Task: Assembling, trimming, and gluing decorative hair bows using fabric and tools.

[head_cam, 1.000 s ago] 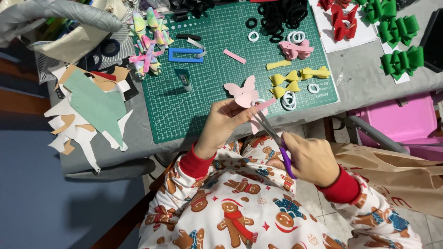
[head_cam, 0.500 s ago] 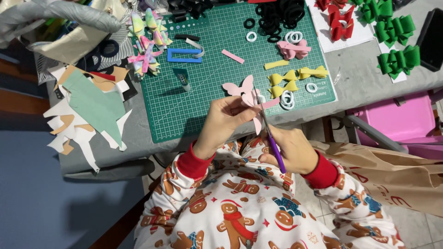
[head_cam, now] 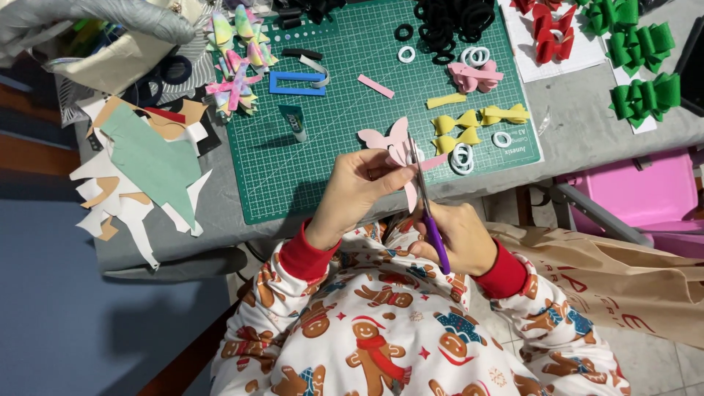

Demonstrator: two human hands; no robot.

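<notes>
Cutting in progress above the near edge of a green gridded cutting mat (head_cam: 345, 176): left hand (head_cam: 359, 192) pinched shut on a pale pink bow-shaped felt cutout (head_cam: 394, 141), right hand (head_cam: 456, 236) closed round purple-handled scissors (head_cam: 427, 205), blades at the cutout's right side. Just beyond, on the mat, yellow felt bows (head_cam: 469, 121) and white rings (head_cam: 462, 158). Left, paper scraps (head_cam: 143, 165) on the grey table (head_cam: 587, 125).
</notes>
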